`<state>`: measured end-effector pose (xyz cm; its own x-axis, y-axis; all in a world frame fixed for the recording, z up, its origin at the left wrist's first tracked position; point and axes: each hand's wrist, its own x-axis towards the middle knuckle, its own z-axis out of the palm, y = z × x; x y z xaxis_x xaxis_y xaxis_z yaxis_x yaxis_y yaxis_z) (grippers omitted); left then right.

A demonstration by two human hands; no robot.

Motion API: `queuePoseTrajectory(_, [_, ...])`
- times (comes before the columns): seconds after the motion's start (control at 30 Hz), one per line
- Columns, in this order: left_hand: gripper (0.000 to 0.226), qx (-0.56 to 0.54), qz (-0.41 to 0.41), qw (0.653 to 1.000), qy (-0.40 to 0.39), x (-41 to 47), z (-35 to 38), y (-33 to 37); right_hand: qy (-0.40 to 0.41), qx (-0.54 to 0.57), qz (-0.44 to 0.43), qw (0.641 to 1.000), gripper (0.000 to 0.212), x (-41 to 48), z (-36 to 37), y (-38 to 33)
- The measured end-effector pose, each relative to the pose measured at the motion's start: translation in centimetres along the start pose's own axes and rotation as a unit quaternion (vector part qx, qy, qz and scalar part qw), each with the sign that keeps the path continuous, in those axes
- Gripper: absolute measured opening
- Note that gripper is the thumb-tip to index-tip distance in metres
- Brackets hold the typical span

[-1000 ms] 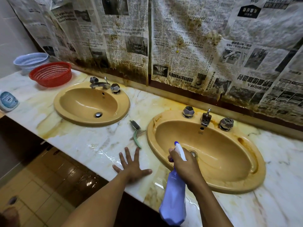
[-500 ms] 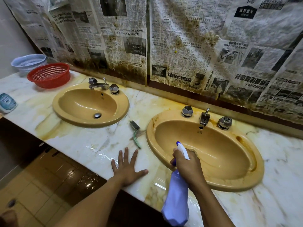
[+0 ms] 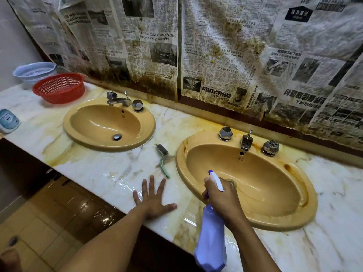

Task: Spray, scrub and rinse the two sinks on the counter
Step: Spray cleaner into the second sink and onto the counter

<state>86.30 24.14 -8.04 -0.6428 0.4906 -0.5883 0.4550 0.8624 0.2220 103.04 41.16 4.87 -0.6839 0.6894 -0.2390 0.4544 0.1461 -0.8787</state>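
Two tan oval sinks are set in a stained marble counter. The left sink lies farther away, the right sink is close in front of me. My right hand grips a purple spray bottle by its white trigger head, with the nozzle aimed into the right sink over its near left rim. My left hand rests flat on the wet counter, fingers spread, between the sinks. A green-handled scrub brush lies on the counter just beyond my left hand.
A red basket and a pale blue basket stand at the counter's far left, with a soap dispenser near the left edge. Each sink has a chrome tap and knobs. Stained newspaper covers the wall. Tiled floor lies below left.
The view has shifted slightly. My right hand and the spray bottle edged a little to the right over the sink rim. My left hand stays flat on the counter.
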Motion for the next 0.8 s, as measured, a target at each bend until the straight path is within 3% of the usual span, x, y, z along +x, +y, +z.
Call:
queuePoseTrajectory(0.13, [0.117,-0.001,-0.002,1.000,-0.002,0.14,-0.04,-0.07,-0.034,0.007,-0.002,0.999,0.045,0.07,0.03,0.28])
queuePoseTrajectory(0.37, [0.116,0.001,-0.007,1.000,-0.006,-0.04,-0.26,0.16,-0.016,0.008,0.005,1.000,0.033,-0.19,-0.06,-0.07])
queuePoseTrajectory(0.5, [0.116,0.002,-0.007,1.000,-0.004,-0.16,-0.37,0.30,-0.046,-0.027,-0.016,0.998,0.043,-0.16,-0.26,0.26])
queuePoseTrajectory(0.73, [0.116,-0.001,-0.009,1.000,-0.007,-0.39,-0.50,0.38,-0.087,0.008,-0.025,0.996,0.057,-0.52,-0.49,0.42])
queuePoseTrajectory(0.8, [0.116,0.001,-0.009,1.000,-0.007,-0.40,-0.58,0.39,-0.072,-0.011,-0.041,0.996,0.049,-0.57,-0.48,0.14])
